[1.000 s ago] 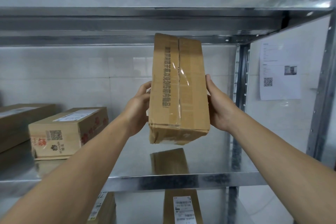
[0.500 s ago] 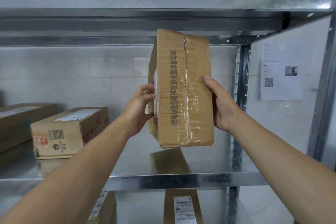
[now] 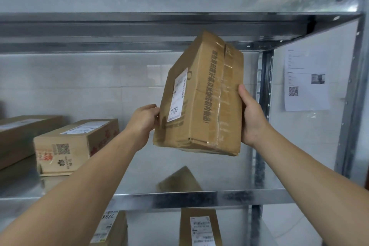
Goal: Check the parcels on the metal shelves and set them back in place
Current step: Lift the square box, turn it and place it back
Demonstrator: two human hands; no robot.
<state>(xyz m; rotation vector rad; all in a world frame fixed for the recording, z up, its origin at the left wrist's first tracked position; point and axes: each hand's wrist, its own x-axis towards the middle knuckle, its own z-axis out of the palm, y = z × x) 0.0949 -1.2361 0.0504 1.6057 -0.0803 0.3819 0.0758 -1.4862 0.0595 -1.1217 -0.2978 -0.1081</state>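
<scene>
A brown cardboard parcel (image 3: 201, 96) hangs in the air above the metal shelf (image 3: 199, 198), tilted, its long side upright. Clear tape and a line of printed characters run down its front. A white shipping label with handwritten digits shows on its left face. My left hand (image 3: 144, 120) grips the parcel's lower left edge. My right hand (image 3: 250, 115) holds the right side, thumb on the front face and fingers hidden behind. The parcel's reflection shows on the shelf below it.
Two cardboard parcels (image 3: 76, 146) (image 3: 22, 138) lie on the same shelf at the left. Two more labelled parcels (image 3: 200, 227) (image 3: 111, 229) stand on the shelf below. The upper shelf (image 3: 179, 26) is close above. A printed sheet (image 3: 306, 78) hangs on the right wall beside the upright posts.
The parcel has turned clockwise about its upright axis and tilted, so its left face with the white label now shows. Both hands have kept their hold and shifted with it.
</scene>
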